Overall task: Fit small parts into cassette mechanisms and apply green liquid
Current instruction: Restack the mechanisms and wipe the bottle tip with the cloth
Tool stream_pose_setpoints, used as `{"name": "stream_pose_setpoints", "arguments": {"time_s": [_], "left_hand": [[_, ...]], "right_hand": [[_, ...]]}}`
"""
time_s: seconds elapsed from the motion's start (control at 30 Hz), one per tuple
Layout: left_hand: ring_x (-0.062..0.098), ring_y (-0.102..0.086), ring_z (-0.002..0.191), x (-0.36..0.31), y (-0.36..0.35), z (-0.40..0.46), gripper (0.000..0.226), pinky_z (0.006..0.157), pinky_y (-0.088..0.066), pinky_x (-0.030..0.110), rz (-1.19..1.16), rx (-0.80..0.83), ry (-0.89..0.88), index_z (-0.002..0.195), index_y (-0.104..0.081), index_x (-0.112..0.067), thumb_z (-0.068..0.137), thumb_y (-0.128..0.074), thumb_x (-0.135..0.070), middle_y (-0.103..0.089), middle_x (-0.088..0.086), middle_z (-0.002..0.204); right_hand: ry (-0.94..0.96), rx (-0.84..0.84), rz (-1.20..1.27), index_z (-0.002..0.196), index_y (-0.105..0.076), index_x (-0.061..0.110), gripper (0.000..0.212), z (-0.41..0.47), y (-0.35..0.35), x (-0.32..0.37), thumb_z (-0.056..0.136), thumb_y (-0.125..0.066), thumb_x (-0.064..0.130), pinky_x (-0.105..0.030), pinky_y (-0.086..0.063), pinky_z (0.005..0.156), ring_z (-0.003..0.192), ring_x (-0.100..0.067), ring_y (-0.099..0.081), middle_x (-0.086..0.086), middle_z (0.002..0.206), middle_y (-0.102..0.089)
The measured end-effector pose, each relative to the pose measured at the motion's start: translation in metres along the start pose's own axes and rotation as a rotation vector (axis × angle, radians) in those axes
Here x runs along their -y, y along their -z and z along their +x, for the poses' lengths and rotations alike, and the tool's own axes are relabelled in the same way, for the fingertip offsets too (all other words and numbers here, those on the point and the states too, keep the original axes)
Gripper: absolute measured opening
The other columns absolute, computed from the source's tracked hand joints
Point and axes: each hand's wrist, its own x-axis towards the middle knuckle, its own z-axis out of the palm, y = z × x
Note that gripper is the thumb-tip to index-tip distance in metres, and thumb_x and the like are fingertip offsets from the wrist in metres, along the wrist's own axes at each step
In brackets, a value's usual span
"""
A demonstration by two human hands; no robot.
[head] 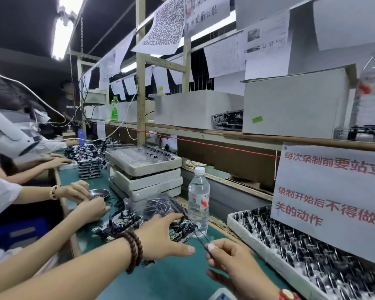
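Note:
A cassette mechanism point(181, 231) lies on the green bench mat point(178, 278) in front of me. My left hand point(162, 237) grips it, fingers curled over its far edge and thumb stretched toward the right. My right hand point(230, 260) pinches black tweezers point(200, 234) near their rear end. Their tips reach into the mechanism just past my left fingertips. More mechanisms point(119, 224) lie to the left. No green liquid shows near my hands.
A water bottle point(198, 200) stands just behind the mechanism. A white tray of black round parts point(301, 245) runs along the right under a paper sign. Stacked foam trays point(145, 176) sit behind. Other workers' hands point(85, 202) and a small metal dish point(99, 193) occupy the left.

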Motion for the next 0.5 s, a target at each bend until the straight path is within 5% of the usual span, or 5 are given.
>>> {"name": "stream_pose_setpoints", "arguments": {"time_s": [0.13,0.5], "left_hand": [[0.023,-0.032,0.131,0.0,-0.007,0.0,0.093,0.105,-0.031,0.051,0.173,-0.109,0.066,0.141,-0.009,-0.05,0.066,-0.059,-0.073,-0.027,-0.002,0.142],[0.021,-0.029,0.129,0.012,-0.035,0.013,0.114,0.103,-0.027,0.05,0.208,-0.259,0.074,0.14,0.023,-0.042,0.065,-0.058,-0.073,-0.027,-0.006,0.143]], "right_hand": [[0.0,-0.001,-0.046,0.075,-0.058,0.009,0.015,0.005,-0.001,-0.003,0.09,-0.059,0.009,-0.023,-0.049,0.054,0.049,-0.006,-0.052,0.001,0.055,-0.058],[-0.021,-0.021,-0.233,0.081,-0.057,0.006,0.007,0.011,0.0,-0.021,0.087,-0.061,0.006,-0.025,-0.047,0.055,0.055,-0.012,-0.054,-0.004,0.061,-0.056]]}}
